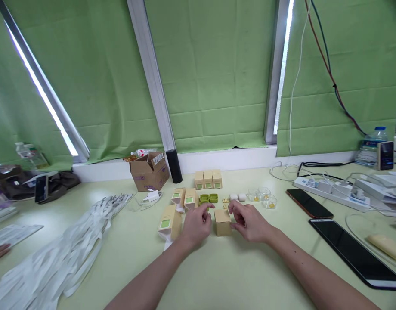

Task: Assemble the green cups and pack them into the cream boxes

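A small closed tan cardboard box (223, 224) stands on the table between my hands. My right hand (249, 221) is at its right side, fingers curled, with thumb and fingertips against the box's edge. To the left of the box is my left hand (197, 224), holding nothing I can see; its index finger reaches over toward the box top and the others are bent. Just behind lie green square cups (213, 198), small yellow pieces (225, 200), white cylinders (242, 197) and clear plastic cups (269, 201). Beside my left hand is a larger box (170, 221) with a green window.
Similar window boxes (191, 199) and a row of small boxes (208, 179) stand behind. White strips (78, 241) spread over the left. At right lie a phone (309, 203), a tablet (356, 249) and a power strip (333, 192). An opened carton (150, 173) stands by the wall.
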Motion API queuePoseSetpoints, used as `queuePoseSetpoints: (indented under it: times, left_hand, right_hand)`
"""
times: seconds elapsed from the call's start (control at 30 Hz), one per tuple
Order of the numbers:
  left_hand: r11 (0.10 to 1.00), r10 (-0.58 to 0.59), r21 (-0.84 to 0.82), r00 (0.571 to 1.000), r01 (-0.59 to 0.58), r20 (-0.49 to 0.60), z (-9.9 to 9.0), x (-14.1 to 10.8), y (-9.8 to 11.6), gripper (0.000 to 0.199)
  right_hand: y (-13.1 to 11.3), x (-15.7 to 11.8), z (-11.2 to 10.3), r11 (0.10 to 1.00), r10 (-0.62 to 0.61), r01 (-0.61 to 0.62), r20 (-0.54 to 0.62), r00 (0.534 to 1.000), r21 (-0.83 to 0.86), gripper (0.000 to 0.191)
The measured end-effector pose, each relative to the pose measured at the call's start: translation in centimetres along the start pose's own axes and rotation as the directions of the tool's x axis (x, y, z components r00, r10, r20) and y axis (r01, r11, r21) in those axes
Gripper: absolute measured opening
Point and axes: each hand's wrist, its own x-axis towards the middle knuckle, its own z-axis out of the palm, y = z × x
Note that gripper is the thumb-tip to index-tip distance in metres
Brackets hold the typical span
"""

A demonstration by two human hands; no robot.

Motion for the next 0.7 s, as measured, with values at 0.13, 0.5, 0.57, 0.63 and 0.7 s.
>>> queuePoseSetpoints:
  times: [0.13,0.5,0.57,0.63,0.7]
  left_hand:
    - [0.996,-0.011,0.089,1.0,0.011,0.001,0.1,0.0,0.1,0.021]
    - [0.972,-0.067,0.231,0.995,0.049,0.069,0.1,-0.1,0.6,0.019]
    - [0.949,-0.139,0.291,0.989,0.119,0.051,0.0,0.1,0.8,0.025]
    - [0.933,-0.186,0.325,0.981,0.157,0.061,-0.1,0.3,0.9,0.037]
    - [0.928,-0.202,0.335,0.975,0.162,0.089,-0.2,0.4,0.9,0.047]
  right_hand:
    - [0.8,0.2,0.2,0.999,0.03,-0.03,-0.027,0.999,-0.03,0.03]
    - [2.1,1.2,2.0,0.912,0.359,-0.374,-0.114,0.926,-0.171,0.011]
    - [1.7,1.3,1.2,0.92,0.365,-0.367,-0.04,0.93,-0.137,0.02]
    - [1.3,1.3,0.4,0.937,0.346,-0.342,0.059,0.936,-0.065,0.027]
    - [1.0,1.2,-0.2,0.94,0.332,-0.34,0.16,0.93,0.023,0.032]
